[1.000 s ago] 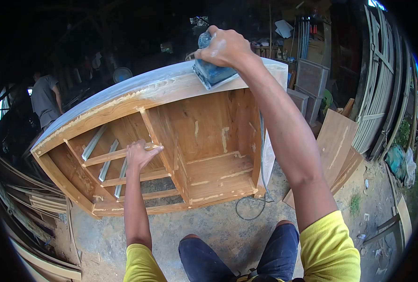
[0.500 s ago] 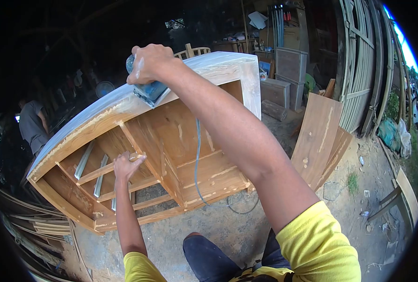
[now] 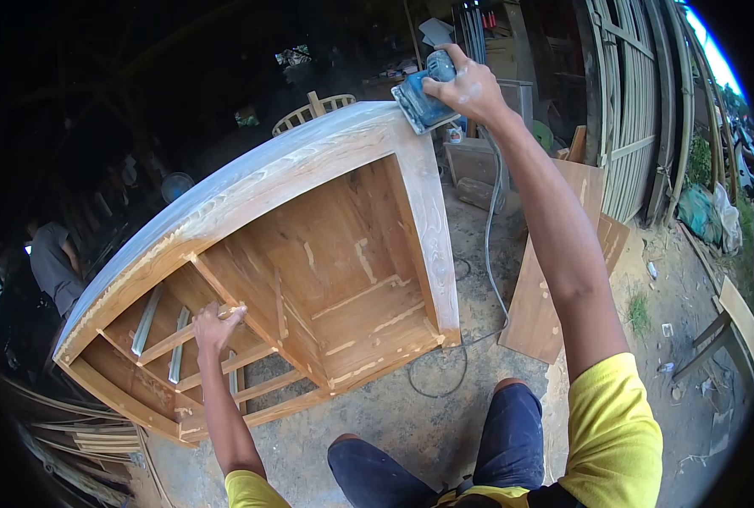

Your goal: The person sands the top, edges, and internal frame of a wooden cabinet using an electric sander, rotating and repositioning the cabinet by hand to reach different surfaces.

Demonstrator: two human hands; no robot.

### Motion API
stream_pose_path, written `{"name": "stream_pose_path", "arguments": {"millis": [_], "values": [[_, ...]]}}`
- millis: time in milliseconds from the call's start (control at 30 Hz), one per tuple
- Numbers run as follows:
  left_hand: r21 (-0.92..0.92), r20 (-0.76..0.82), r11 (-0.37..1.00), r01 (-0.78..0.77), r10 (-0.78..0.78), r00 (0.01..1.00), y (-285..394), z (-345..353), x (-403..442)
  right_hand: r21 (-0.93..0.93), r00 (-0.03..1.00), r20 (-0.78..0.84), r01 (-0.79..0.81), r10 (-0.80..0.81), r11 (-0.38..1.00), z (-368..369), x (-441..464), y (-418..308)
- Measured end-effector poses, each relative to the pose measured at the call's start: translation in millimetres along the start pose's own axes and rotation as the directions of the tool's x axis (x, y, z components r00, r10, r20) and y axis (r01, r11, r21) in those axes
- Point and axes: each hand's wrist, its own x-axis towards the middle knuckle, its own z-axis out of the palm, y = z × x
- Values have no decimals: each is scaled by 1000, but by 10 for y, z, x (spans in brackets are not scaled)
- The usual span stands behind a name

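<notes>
My right hand grips a dusty blue electric sander at the far right corner of a wooden cabinet frame. The sander's flat pad is tilted at that corner; whether it touches the wood I cannot tell. A grey cord hangs from the tool down to the ground. Inside the cabinet, my left hand is closed around a wooden rail, near an upright divider. Pale filler streaks mark the wood, and the outer top face looks whitish with dust.
Wooden boards lean at the right, beside a slatted fence. A person in a grey shirt stands at the far left. Stacked wood strips lie at the lower left, and a small bench stands at the right edge.
My right hand has carried the sander to the right, from the middle of the top edge to the far right corner. The cord has swung right with it. My left hand still holds the rail.
</notes>
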Motion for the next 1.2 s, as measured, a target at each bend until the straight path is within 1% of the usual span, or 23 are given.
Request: {"name": "stream_pose_path", "arguments": {"millis": [33, 100, 167, 267, 300, 367, 400, 533, 567, 600, 633, 700, 733, 767, 833, 900, 967, 1000, 1033, 1100, 1167, 1200], "values": [[3, 0, 1000, -3, 3, 1000, -7, 2, -2, 66, 992, -118, 58, -50, 996, 69, -189, 34], [-29, -6, 999, -15, 15, 1000, -6, -8, -6, 144, 951, -295, 145, -97, 979, 263, -672, 23], [-24, -15, 999, -29, 29, 999, 7, -11, -2, 199, 931, -356, 155, -76, 968, 500, -1134, 42], [-30, -22, 999, -35, 35, 999, -15, 17, -8, 230, 938, -342, 134, -49, 964, 678, -1595, 127], [-42, -31, 998, -36, 34, 999, -28, 31, 6, 235, 939, -340, 130, -44, 963, 699, -1590, 149], [-37, -36, 998, -41, 39, 999, -47, 45, 6, 247, 914, -406, 111, -1, 963, 768, -1480, 185], [-37, -43, 998, -43, 42, 998, -44, 51, 22, 242, 928, -372, 56, 39, 969, 707, -1357, 129], [-31, -33, 999, -22, 21, 999, -34, 51, -1, 228, 919, -393, 73, 24, 971, 506, -806, -52], [-30, -41, 999, -43, 42, 998, -23, 42, 5, 207, 918, -396, 62, 25, 976, 480, -705, -79], [-29, -47, 997, -65, 64, 997, -11, 45, 0, 185, 918, -397, 51, 27, 981, 484, -661, -96], [-26, -47, 999, -47, 45, 998, 2, 95, -13, 197, 921, -388, 61, 21, 979, 495, -668, -104], [-14, -155, 992, -126, 122, 980, 75, 187, -29, 210, 916, -400, 62, 28, 976, 508, -730, -114], [4, -73, 999, -35, 36, 997, 183, 159, -34, 198, 906, -423, 74, 18, 977, 540, -790, -144], [5, -83, 1000, -12, 12, 996, 211, 179, -12, 214, 907, -420, 92, 6, 973, 577, -852, -189], [-26, -130, 1000, -9, 6, 992, 211, 288, 27, 304, 913, -403, 67, 65, 950, 635, -1009, -357], [-23, -125, 999, 31, -34, 992, 248, 270, 20, 312, 918, -394, 97, 36, 945, 727, -1129, -566], [-29, -83, 998, 58, -60, 995, 253, 276, 42, 362, 944, -329, 114, 12, 925, 836, -1263, -888], [-20, -87, 998, 64, -65, 994, 259, 281, 62, 387, 950, -308, 166, -43, 907, 881, -1343, -1071], [-48, -96, 997, 53, -57, 994, 259, 296, 78, 413, 952, -289, 217, -98, 884, 935, -1419, -1263], [-67, -107, 996, 64, -71, 992, 195, 393, 68, 438, 958, -193, 276, -210, 856, 1080, -1550, -1637], [-18, -99, 997, 69, -71, 993, 95, 421, 112, 447, 960, -152, 280, -237, 849, 1092, -1594, -1800], [-14, -133, 1000, 23, -25, 991, 140, 413, 88, 436, 957, -114, 288, -266, 853, 1095, -1612, -1892]]}}
